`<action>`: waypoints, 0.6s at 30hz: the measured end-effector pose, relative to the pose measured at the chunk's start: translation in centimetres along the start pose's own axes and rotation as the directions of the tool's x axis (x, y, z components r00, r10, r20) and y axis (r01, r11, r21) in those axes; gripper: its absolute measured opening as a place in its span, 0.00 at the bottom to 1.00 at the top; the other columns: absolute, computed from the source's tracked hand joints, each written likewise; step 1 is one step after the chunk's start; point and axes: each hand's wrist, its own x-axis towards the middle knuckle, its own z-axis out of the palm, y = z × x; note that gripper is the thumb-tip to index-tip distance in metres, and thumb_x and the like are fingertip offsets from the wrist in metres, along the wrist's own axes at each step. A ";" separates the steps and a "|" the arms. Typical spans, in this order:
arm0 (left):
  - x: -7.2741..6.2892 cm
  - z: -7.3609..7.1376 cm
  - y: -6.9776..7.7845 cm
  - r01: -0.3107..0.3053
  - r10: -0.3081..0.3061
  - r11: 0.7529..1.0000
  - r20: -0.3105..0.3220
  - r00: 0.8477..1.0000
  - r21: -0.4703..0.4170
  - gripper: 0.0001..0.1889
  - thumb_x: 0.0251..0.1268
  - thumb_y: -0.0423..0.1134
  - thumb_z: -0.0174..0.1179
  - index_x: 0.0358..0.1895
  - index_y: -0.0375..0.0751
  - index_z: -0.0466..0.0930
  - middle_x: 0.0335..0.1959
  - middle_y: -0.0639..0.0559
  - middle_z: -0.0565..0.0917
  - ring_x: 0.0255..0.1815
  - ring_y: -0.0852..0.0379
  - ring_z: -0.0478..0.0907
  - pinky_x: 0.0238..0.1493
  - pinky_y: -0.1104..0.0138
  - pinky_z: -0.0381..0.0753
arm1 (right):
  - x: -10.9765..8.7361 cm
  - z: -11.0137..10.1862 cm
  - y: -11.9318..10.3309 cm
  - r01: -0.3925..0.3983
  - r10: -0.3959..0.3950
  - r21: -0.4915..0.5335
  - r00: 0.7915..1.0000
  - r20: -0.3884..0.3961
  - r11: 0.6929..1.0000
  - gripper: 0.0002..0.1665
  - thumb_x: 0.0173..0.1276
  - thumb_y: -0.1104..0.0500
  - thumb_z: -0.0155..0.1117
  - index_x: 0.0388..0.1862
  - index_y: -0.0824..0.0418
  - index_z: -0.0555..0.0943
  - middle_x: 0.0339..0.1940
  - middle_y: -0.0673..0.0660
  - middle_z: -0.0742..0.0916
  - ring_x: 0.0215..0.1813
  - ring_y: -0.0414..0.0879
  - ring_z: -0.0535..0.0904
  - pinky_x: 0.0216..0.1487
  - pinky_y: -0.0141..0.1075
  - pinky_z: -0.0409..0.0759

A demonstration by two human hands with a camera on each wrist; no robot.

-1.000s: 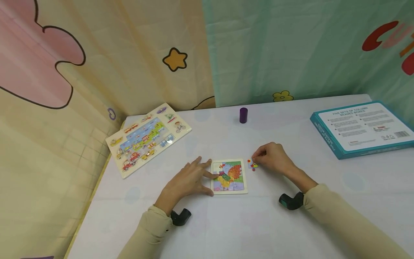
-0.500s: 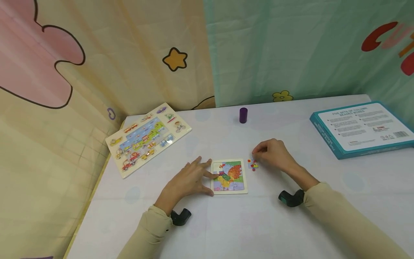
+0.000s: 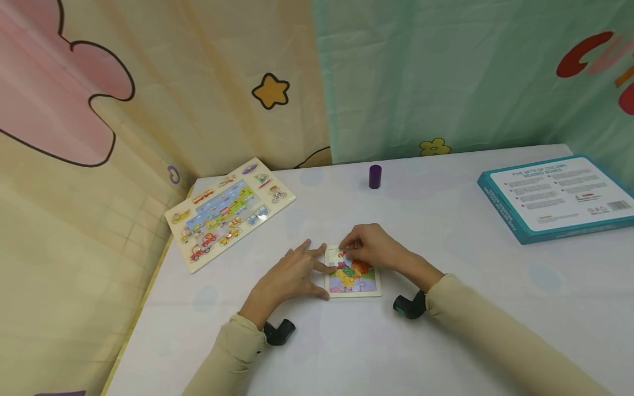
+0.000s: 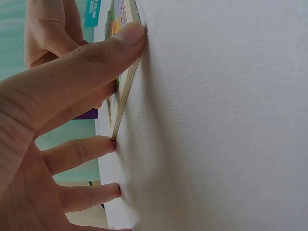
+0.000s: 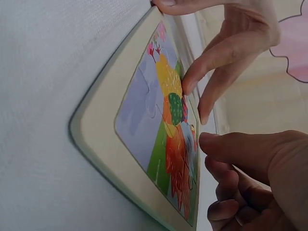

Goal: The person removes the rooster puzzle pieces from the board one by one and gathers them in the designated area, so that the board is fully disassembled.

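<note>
Beige sleeves [image 3: 495, 324] end at two hands. Spread and clutching nothing, the left hand [image 3: 287, 278] touches the left side of the chicken puzzle [image 3: 348, 285]. The right hand [image 3: 378, 247] bends its thumb and fingers over the puzzle's upper part; whether it pinches a piece cannot be told. The puzzle lies flat on the white table [image 3: 346, 346]. Beyond are a vehicle board [image 3: 230, 214] at back left, an upright purple cylinder [image 3: 375, 177] and, right, a teal box [image 3: 559, 195].

A person's left hand [image 3: 287, 278], fingers spread, touches the left edge of that little bird puzzle [image 3: 367, 285], the right hand [image 3: 378, 247] bending over its far part.
</note>
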 end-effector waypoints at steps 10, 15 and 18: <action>0.1 0.0 -0.1 -0.001 0.001 1.000 0.002 1.000 0.002 0.30 0.42 0.56 0.77 0.54 0.55 0.86 0.72 0.45 0.68 0.74 0.30 0.54 0.63 0.32 0.60 | 0.5 0.5 -0.1 0.063 -0.060 -0.041 0.996 0.069 0.997 0.10 0.63 0.67 0.68 0.43 0.62 0.89 0.37 0.52 0.85 0.37 0.41 0.76 0.39 0.32 0.77; 0.1 0.1 -0.2 0.000 0.000 1.000 -0.001 1.000 0.002 0.30 0.42 0.56 0.77 0.54 0.56 0.86 0.72 0.45 0.68 0.74 0.30 0.55 0.63 0.32 0.60 | 0.6 0.7 -0.2 0.043 -0.039 -0.059 0.997 0.071 0.997 0.09 0.63 0.67 0.68 0.41 0.61 0.88 0.35 0.50 0.83 0.36 0.42 0.74 0.39 0.32 0.77; 0.1 0.1 -0.2 -0.001 0.001 1.000 -0.001 1.000 0.004 0.30 0.42 0.56 0.77 0.54 0.55 0.86 0.72 0.45 0.68 0.74 0.30 0.55 0.63 0.32 0.61 | 0.7 0.8 -0.3 0.024 -0.020 -0.071 0.998 0.052 0.997 0.08 0.61 0.67 0.70 0.39 0.59 0.88 0.35 0.50 0.81 0.38 0.44 0.74 0.41 0.35 0.76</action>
